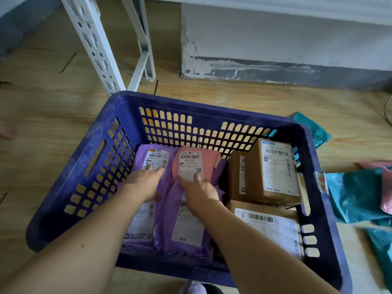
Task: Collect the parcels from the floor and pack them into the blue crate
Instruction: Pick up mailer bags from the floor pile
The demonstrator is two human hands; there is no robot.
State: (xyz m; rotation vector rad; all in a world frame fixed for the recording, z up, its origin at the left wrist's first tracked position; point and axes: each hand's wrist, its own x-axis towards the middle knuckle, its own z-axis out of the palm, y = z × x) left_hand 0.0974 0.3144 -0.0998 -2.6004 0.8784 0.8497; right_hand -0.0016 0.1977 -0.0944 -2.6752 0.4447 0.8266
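Head cam, looking down into crate. Far L: white metal shelf leg (93,39), punched w/ slots, standing on wood-grain floor (42,98). Blue crate (89,166) sits on floor mid-frame: hard plastic, rectangular, lattice walls w/ rounded-square holes, slot handle in L wall, scuffed rim.

L hand (145,183) is inside crate, fingers straight & slightly spread. It lies flat on a purple mailer (139,158) in far-L corner, tips on its white label; grips nothing. More purple mailers (167,211) lie under both forearms: soft glossy film, creased, each w/ white label.

R hand (201,192) is just beside L hand, fingers extended & a bit splayed, pressing flat on pink mailer (211,161), tips on its barcode label; no pinch seen. Pink mailer overlaps the purple ones.

R half of crate: cardboard boxes (273,172), brown, matte, square-edged, w/ white barcode labels. One big box at far side, a slim one upright beside it, a flat box (273,225) at near side.

Outside crate, R: teal poly bags (356,196) on floor, shiny & crumpled, w/ a pink bag (386,194) on top at frame edge.
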